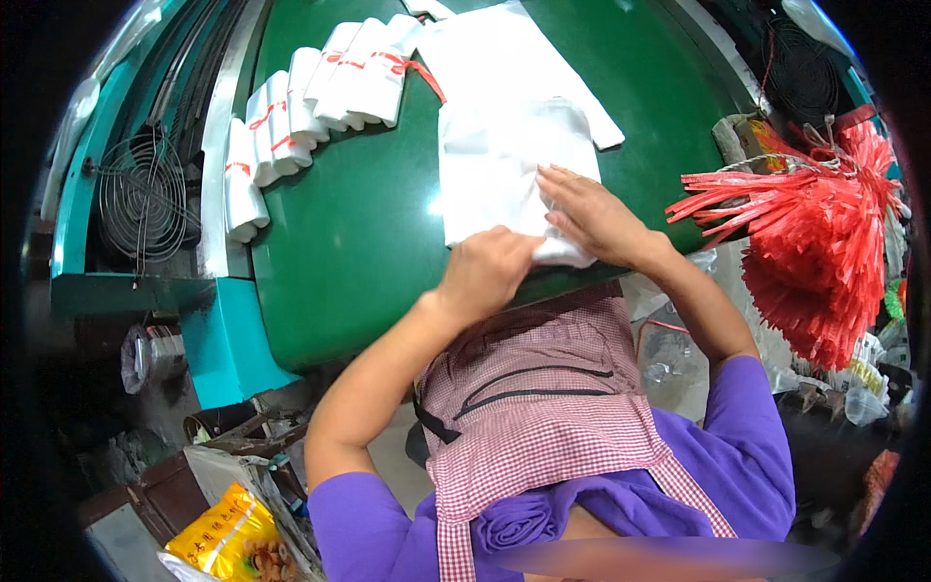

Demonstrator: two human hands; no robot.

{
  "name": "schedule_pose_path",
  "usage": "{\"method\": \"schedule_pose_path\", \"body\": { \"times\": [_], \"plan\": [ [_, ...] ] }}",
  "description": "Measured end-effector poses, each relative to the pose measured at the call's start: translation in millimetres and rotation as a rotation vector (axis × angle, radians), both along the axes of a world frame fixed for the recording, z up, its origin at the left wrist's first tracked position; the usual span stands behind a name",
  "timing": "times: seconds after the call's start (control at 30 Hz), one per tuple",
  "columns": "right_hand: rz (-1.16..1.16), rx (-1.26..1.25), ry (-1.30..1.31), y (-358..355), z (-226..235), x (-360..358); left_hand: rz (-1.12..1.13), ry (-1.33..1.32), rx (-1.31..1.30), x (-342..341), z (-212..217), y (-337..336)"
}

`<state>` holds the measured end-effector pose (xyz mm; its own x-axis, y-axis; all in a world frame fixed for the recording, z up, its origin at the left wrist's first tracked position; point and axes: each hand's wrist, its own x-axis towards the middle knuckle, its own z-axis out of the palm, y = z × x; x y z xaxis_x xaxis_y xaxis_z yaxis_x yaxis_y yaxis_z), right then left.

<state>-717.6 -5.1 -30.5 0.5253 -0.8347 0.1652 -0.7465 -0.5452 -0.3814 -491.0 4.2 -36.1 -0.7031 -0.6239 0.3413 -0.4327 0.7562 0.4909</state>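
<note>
A stack of thin white plastic bags (509, 145) lies on the green surface in front of me. My left hand (493, 267) is closed on the stack's near edge, its fingers curled. My right hand (596, 215) lies on the right side of the stack, fingers stretched out, palm toward the plastic. Beyond the stack rests a larger pile of white bags (504, 48), partly under it. To the left, several rolled bundles of white bags (378, 82) stand in a slanting row, each bound with red tape.
A thick bunch of red plastic strips (815, 242) hangs at the right edge of the green belt (339, 252). A teal metal frame (228, 339) and a wire coil guard (145, 199) line the left side. A yellow packet (238, 533) sits low at the left.
</note>
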Motion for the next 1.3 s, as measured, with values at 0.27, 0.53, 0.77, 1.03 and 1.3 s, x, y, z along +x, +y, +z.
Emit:
{"method": "schedule_pose_path", "body": {
  "times": [0.27, 0.53, 0.77, 1.03, 1.3],
  "plan": [
    [-0.002, -0.124, 0.131, 18, -13, 19, 0.215, 0.027, -0.260, 4, 0, -38],
    [0.088, 0.027, -0.557, 81, 7, 12, 0.083, -0.270, -0.212, -9, 0, -29],
    [-0.251, 1.073, -1.830, 48, -13, -5, -0.083, -0.016, 0.209, 24, 8, -31],
    [0.256, 0.221, -0.402, 43, -9, -12, -0.118, -0.294, 0.352, 40, 22, -20],
    [0.478, -0.037, 0.071, 0, -1, -33, -0.202, -0.287, -0.320, -9, 70, -46]
  ]
}}
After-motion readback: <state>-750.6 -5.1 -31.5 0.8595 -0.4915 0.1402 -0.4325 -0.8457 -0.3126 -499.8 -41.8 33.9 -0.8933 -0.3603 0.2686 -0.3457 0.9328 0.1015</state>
